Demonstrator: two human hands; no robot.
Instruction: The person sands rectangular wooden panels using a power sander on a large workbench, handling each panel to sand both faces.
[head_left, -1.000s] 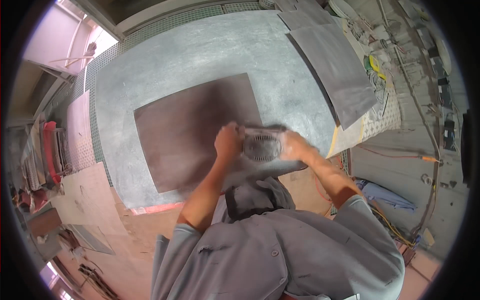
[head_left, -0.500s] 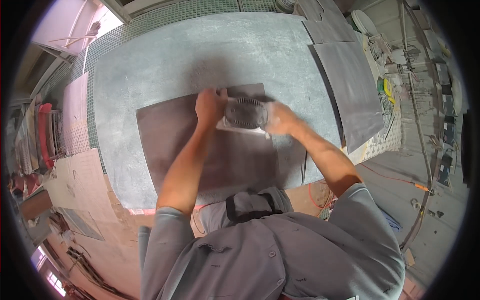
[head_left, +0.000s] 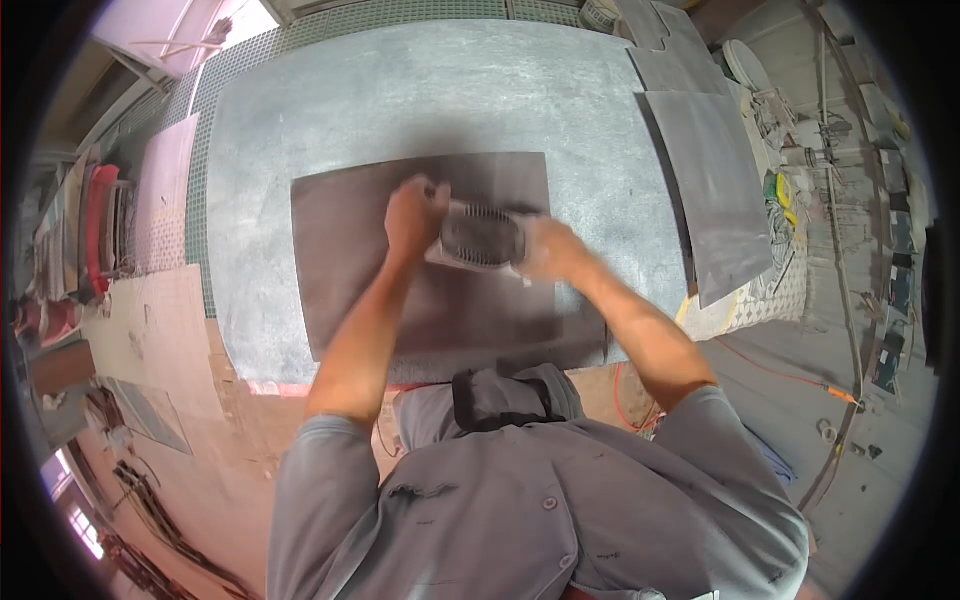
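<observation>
Both hands on a small power sander [head_left: 482, 236], pale housing with a round vented grille on top. Left hand [head_left: 413, 213] wrapped over its left end, fingers curled tight around the body. Right hand [head_left: 547, 250] gripping the right end, somewhat motion-blurred, but closed on the tool. Sander sits flat on a dark brown square slab [head_left: 350, 260], toward the slab's far right part. Slab lies on a big grey worktable [head_left: 400, 90], near edge of slab close to the table's near edge. Far right of the table: a stack of grey slabs [head_left: 715, 190], overhanging the right edge. Left of the table: pale boards [head_left: 165, 190] and a red object [head_left: 95, 225], too small to identify. Orange cable [head_left: 790, 375] on the floor at right. Person wears a grey work shirt [head_left: 520, 500], sleeves short.
</observation>
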